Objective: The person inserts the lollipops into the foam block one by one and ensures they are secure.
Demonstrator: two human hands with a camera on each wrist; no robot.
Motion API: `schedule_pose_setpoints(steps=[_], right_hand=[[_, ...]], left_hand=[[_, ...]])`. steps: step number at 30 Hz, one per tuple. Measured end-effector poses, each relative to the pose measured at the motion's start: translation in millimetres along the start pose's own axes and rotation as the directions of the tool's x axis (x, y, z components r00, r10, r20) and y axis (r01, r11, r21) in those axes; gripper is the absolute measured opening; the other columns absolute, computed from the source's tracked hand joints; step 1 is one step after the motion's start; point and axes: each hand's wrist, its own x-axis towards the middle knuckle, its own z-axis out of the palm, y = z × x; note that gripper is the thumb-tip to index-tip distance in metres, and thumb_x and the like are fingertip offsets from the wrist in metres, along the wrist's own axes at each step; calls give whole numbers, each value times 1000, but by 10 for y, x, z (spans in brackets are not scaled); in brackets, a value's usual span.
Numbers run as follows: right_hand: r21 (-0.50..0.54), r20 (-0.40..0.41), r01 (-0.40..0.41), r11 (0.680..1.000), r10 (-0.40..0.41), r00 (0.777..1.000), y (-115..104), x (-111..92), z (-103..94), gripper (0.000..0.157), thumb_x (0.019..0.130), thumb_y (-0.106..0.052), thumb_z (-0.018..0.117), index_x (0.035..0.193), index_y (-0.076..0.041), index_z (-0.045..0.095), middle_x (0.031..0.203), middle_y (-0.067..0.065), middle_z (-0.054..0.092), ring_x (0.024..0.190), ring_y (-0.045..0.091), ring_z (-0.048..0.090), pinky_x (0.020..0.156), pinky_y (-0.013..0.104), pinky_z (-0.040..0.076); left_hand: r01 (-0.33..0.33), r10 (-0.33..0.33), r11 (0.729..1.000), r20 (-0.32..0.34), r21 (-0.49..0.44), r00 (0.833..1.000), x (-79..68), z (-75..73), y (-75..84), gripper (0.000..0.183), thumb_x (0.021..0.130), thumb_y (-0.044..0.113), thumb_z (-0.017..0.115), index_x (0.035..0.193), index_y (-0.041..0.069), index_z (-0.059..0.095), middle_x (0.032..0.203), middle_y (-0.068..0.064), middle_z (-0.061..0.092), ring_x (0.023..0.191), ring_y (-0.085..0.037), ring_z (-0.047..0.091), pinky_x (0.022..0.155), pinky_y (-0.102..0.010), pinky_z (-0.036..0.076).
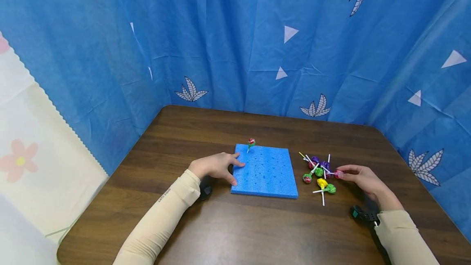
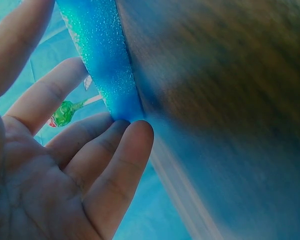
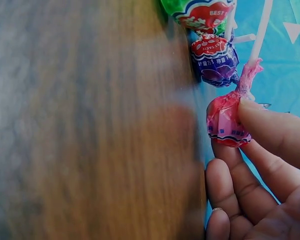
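Observation:
At the left edge of a blue foam board (image 1: pixel 265 173) dotted with small holes, my left hand (image 1: pixel 218 166) rests with its fingers spread, fingertips right at the edge. One green-and-red lollipop (image 1: pixel 251 142) stands upright in the board near its far left corner. My right hand (image 1: pixel 365 180) pinches a pink-wrapped lollipop (image 3: pixel 224 121) by its candy head, thumb on one side; its white stick points away to the left over other lollipops. A purple lollipop (image 3: pixel 215 60) and a green one (image 3: pixel 202 11) lie just beyond the pinched one in the right wrist view.
Right of the board lie several loose lollipops, among them a yellow one (image 1: pixel 321 183), a green one (image 1: pixel 330 189) and a red-and-green one (image 1: pixel 307 178). Everything is on a brown wooden table (image 1: pixel 257 228). A blue curtain (image 1: pixel 235 44) hangs behind its far edge.

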Motion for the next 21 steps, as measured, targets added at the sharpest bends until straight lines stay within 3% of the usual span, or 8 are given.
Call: schedule_pose_setpoints(steps=[13,15,18,21], right_hand=[[6,-14,-15,1000,15,1000,-28,-29,-10,61,98,-38,64,136,8,54,141,36,45,126,48,39,101,65,36],[-3,-25,-15,1000,15,1000,-19,-22,-15,61,97,-39,65,136,8,55,136,31,53,124,44,43,98,58,40],[-20,-42,-14,1000,13,999,-6,-7,-23,61,97,-41,65,135,6,56,120,13,67,114,32,51,91,43,45],[-20,-50,-8,1000,7,999,7,-5,-37,61,96,-41,66,135,6,57,108,-7,69,102,16,57,85,30,47]], left_hand=[[-8,8,1000,2,2,1000,-3,-4,-11,68,85,38,79,146,23,54,166,-13,24,152,-34,28,121,-47,32],[-8,8,1000,1,0,1000,-5,-2,-11,68,85,37,80,146,22,54,166,-13,24,152,-34,28,121,-46,32],[-2,2,1000,2,-2,1000,-1,3,-12,68,84,36,80,145,22,55,166,-13,24,152,-33,28,121,-45,33],[-2,2,1000,0,-7,1000,9,9,-7,68,84,36,81,145,23,54,166,-12,24,152,-32,28,121,-44,33]])
